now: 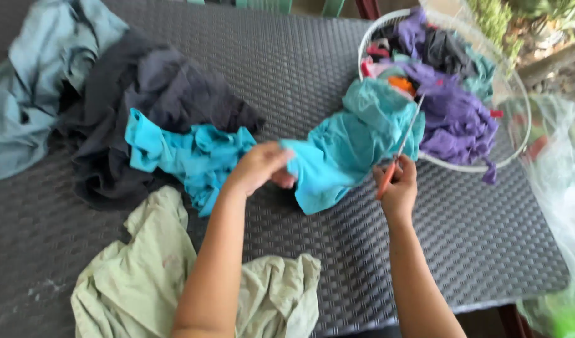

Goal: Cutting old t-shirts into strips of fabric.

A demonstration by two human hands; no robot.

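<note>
**Scissors in turquoise cloth, close to the holding fingers**

The left hand (257,168) has its grip closed on one edge of a turquoise cloth (350,147), holding it up just above the dark woven surface (337,250). The right hand (398,188) has its grip wrapped around the orange handles of a pair of scissors (401,147), whose blades run up along the cloth's right side toward the basket.

The risks, as I judge them: the cloth sags in loose folds rather than being pulled taut, so the blades could chew or wander off line instead of cutting cleanly. The left fingers pinch the same piece not far from the blades, and a slip could bring the edge near them. The cloth's far end lies against the basket's contents, so a second layer might get caught in the cut.

The white wire basket (519,106) sits at the surface's far right corner, heaped with purple, dark, teal and orange fabric pieces (some spilling over the rim). A clear plastic bag (559,175) hangs beside the surface's right edge; its contents are too blurred to tell.
</note>
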